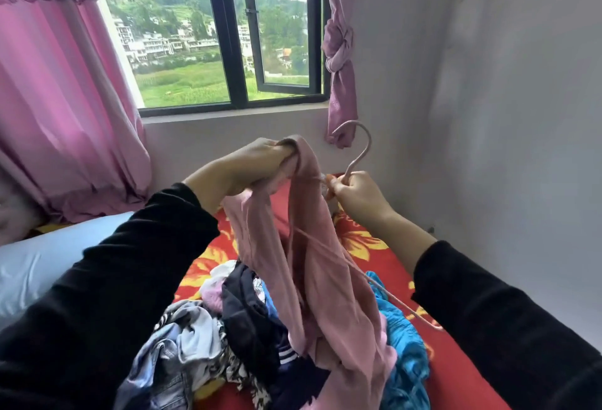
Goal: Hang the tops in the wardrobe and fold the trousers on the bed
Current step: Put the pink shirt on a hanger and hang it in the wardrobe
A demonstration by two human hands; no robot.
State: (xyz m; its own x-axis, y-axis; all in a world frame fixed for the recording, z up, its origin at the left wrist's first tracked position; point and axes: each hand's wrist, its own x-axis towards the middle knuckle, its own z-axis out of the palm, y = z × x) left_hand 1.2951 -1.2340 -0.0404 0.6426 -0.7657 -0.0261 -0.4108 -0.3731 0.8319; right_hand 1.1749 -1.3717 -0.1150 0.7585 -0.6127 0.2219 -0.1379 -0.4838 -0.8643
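Note:
A pale pink top [329, 282] hangs in front of me over the bed. My left hand [247, 165] grips its upper edge in a fist at centre. My right hand [355, 193] holds a pink hanger [358, 149] just below its hook, which points up. One hanger arm slants down to the right and shows past the top's right edge; the rest is hidden inside the fabric. Under the top lies a heap of clothes [228, 318] with denim, dark garments, a patterned piece and a turquoise garment [404, 341].
The bed has a red sheet with yellow flowers [368, 246] and a light blue pillow [49, 263] at left. Behind it are a window [228, 51] with dark frames, pink curtains [58, 100] on both sides, and a white wall [505, 116] close on the right.

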